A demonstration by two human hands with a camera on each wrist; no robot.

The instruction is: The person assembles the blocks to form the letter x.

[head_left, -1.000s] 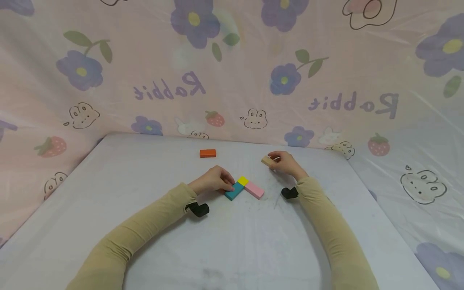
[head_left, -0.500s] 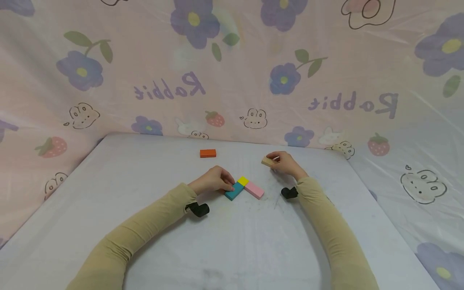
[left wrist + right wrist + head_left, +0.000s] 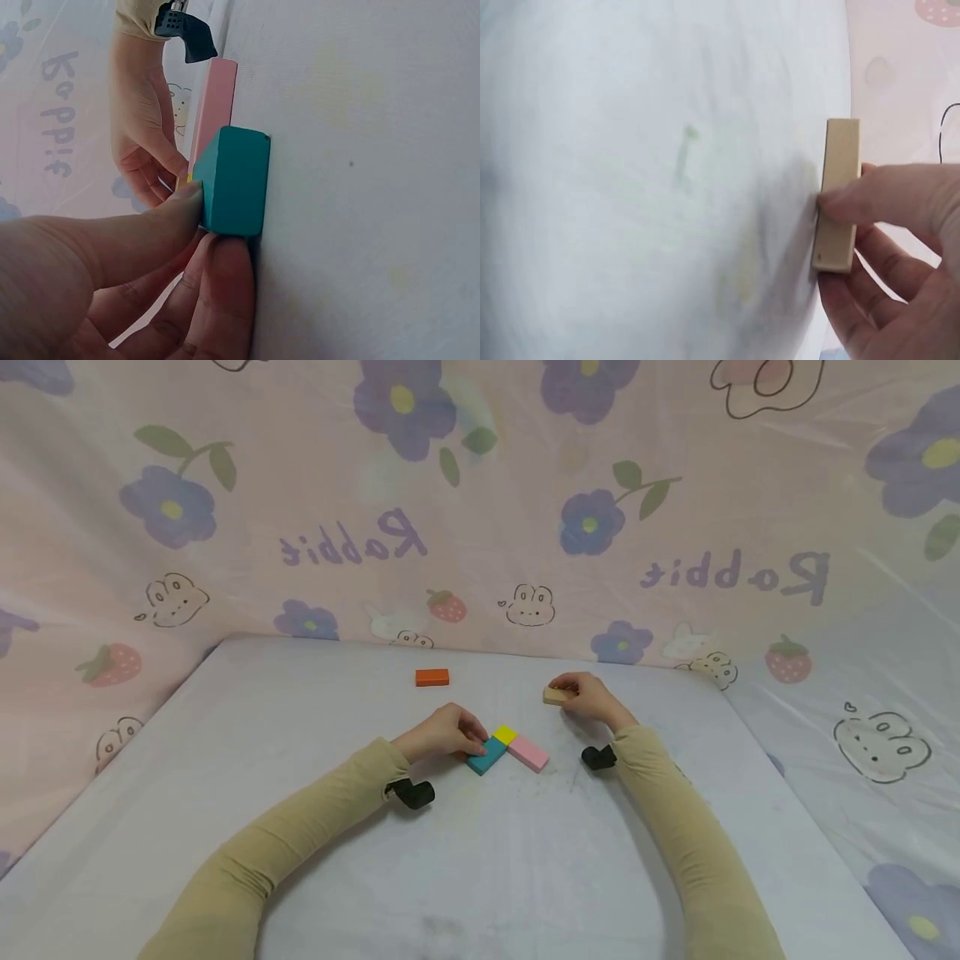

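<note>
My left hand (image 3: 444,732) pinches a teal block (image 3: 487,757) lying on the table; in the left wrist view the thumb is on one face of the teal block (image 3: 241,184) and a finger against its lower side. At the far end of the teal block sits a yellow block (image 3: 505,735), and a pink block (image 3: 528,752) runs off from it, making a corner shape. Farther back on the right, my right hand (image 3: 592,699) grips a plain wooden block (image 3: 555,696). The right wrist view has that wooden block (image 3: 838,195) between thumb and fingers.
An orange block (image 3: 432,677) lies alone near the back of the white-covered table (image 3: 450,877). A patterned curtain (image 3: 480,510) hangs behind the table's back edge. Black wrist mounts (image 3: 412,793) stick out below both sleeves.
The wooden block has turned slightly in my right hand, its long side now nearer level in the head view. My left hand and the other blocks stay put.
</note>
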